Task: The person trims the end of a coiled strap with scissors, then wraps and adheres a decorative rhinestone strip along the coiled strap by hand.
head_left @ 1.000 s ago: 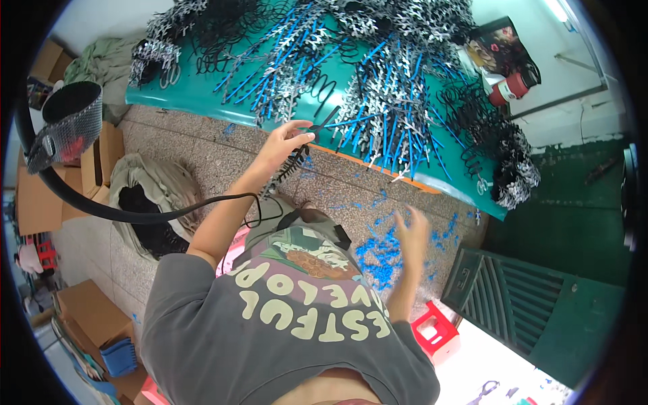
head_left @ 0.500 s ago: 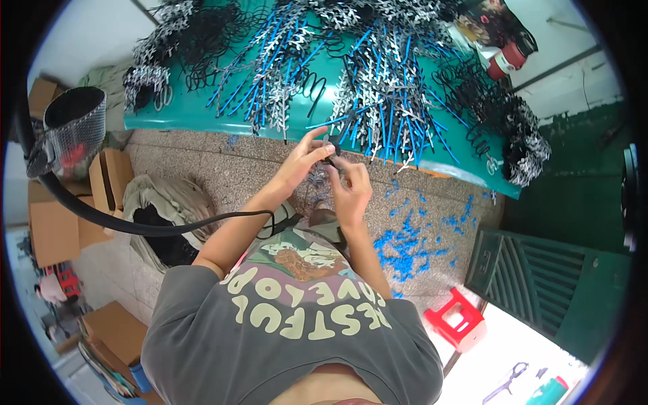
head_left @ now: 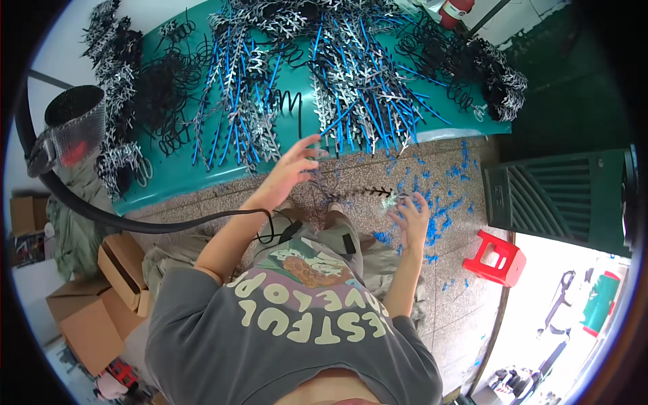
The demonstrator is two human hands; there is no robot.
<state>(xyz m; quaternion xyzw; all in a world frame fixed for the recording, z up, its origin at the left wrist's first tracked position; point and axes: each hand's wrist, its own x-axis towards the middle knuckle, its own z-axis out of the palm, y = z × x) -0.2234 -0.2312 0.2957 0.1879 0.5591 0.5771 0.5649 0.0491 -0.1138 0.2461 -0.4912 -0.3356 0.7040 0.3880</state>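
Note:
My left hand (head_left: 289, 174) is raised just before the front edge of the green-covered table (head_left: 177, 177), its fingers apart and nothing plainly gripped in them. Its fingertips come near the lower end of a blue-stemmed piece on the table. Lower and to the right, my right hand (head_left: 413, 217) pinches one end of a dark leafy sprig (head_left: 373, 192), which stretches leftward in the gap between my hands. Motion smears the sprig's pale end and its far left end. Silvery artificial leaf sprays with blue stems (head_left: 364, 88) lie heaped on the table beyond my hands.
Coiled black wires (head_left: 165, 94) and more leafy bunches cover both table sides. Blue scraps (head_left: 439, 216) litter the speckled floor. A red stool (head_left: 496, 258) stands at right, near a green slatted panel (head_left: 550, 202). Cardboard boxes (head_left: 88, 324) and a black cable (head_left: 148, 226) are at left.
My hands, close together before, have parted, the right one moving right and down with the leafy sprig. The left fingers have opened. The whole view has shifted, with the table showing more to the left.

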